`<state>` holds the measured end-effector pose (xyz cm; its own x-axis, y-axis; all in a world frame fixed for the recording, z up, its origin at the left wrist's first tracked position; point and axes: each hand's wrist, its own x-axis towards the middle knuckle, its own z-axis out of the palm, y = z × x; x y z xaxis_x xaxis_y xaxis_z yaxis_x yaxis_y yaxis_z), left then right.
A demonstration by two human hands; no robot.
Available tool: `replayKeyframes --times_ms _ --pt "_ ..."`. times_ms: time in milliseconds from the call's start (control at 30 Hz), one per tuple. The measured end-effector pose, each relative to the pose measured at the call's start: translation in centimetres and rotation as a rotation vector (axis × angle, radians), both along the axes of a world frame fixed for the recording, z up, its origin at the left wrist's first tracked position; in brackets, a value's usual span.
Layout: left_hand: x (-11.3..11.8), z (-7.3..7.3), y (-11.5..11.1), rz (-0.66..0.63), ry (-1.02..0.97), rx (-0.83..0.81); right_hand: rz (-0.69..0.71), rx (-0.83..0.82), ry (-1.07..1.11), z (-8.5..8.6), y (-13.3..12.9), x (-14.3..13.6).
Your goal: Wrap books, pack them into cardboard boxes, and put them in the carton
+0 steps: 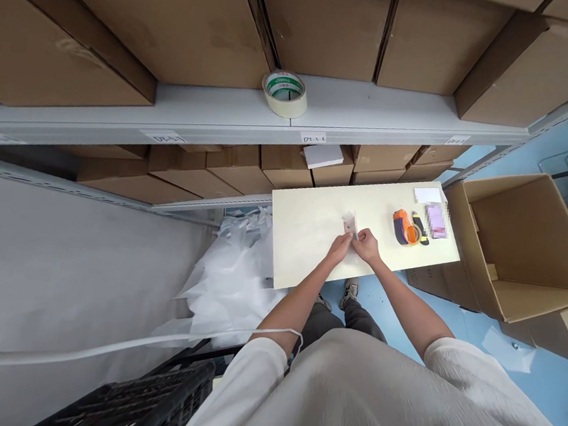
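Over the middle of the cream tabletop [302, 231], a small pale pinkish packet or box [350, 225] with a whitish top end is between my hands. My left hand [339, 249] grips its lower left part, fingers closed. My right hand [367, 246] has curled fingers pinched at its right edge. Print on the small item is too tiny to read, and its lower end is hidden by my fingers. To the right of my hands lie an orange tape dispenser [403, 226] and a yellow-and-black utility knife [420, 227].
A purple blurred packet [435, 221] and a white paper [427, 195] lie at the table's right end. Beside it stands an open carton [538, 231]. A tape roll [285, 94] sits on the shelf [375, 104] among cardboard boxes. White plastic bags [236, 268] hang left; a black crate [165, 402] stands below.
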<state>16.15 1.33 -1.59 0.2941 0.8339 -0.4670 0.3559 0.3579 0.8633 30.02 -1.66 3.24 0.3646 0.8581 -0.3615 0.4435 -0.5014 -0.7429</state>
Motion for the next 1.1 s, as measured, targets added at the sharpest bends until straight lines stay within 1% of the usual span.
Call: replayKeyframes --times_ms 67,100,200,267,333,400,433,500,567,600,667,767,833,933,1000,1100 --pt "-0.5 0.5 0.2 0.009 -0.069 -0.067 0.013 0.010 0.032 -0.2 0.0 -0.8" --pt "-0.7 0.7 0.3 0.036 -0.093 -0.100 0.018 0.016 0.047 -0.4 0.0 -1.3" --pt "-1.9 1.1 0.4 0.159 -0.133 -0.163 0.030 0.046 0.112 -1.2 -0.2 -2.5" --pt "-2.9 1.1 0.5 0.201 -0.104 -0.161 0.060 0.062 0.217 -1.9 -0.4 -3.2" --pt "-4.0 0.8 0.6 0.197 -0.024 -0.118 0.111 0.049 0.351 -2.7 -0.6 -3.5" --pt "-5.1 0.4 0.9 0.178 0.067 -0.067 0.134 0.030 0.407 -3.6 -0.8 -3.6" --pt "-5.6 0.2 1.1 0.169 0.115 -0.049 0.119 0.031 0.378 -4.1 -0.9 -3.5" --pt "-6.3 -0.3 1.4 0.151 0.207 -0.035 0.050 0.049 0.237 -5.1 -1.0 -3.2" --pt "-6.6 -0.8 1.7 0.137 0.283 -0.036 -0.008 0.050 0.109 -6.0 -1.2 -2.8" --pt "-6.6 -1.0 1.8 0.140 0.310 -0.047 -0.018 0.036 0.079 -6.4 -1.3 -2.6" --pt "-6.7 -1.2 1.8 0.178 0.347 -0.081 -0.018 0.001 0.075 -7.1 -1.5 -2.5" --pt "-6.7 -1.2 1.1 0.244 0.379 -0.111 -0.018 -0.022 0.088 -7.5 -1.8 -2.6" --pt "-6.8 -1.0 0.3 0.252 0.364 -0.089 -0.013 -0.020 0.086 -7.6 -1.9 -2.7" --pt "-6.7 -0.6 -0.7 0.229 0.292 -0.051 -0.008 -0.013 0.069 -7.3 -1.9 -2.3" --pt "-6.1 -0.5 -1.0 0.203 0.220 -0.034 -0.022 -0.001 0.047 -7.1 -2.0 -1.6" --pt "-4.6 -0.6 -1.3 0.153 0.092 -0.016 -0.048 0.021 0.019 -6.6 -2.0 0.2"
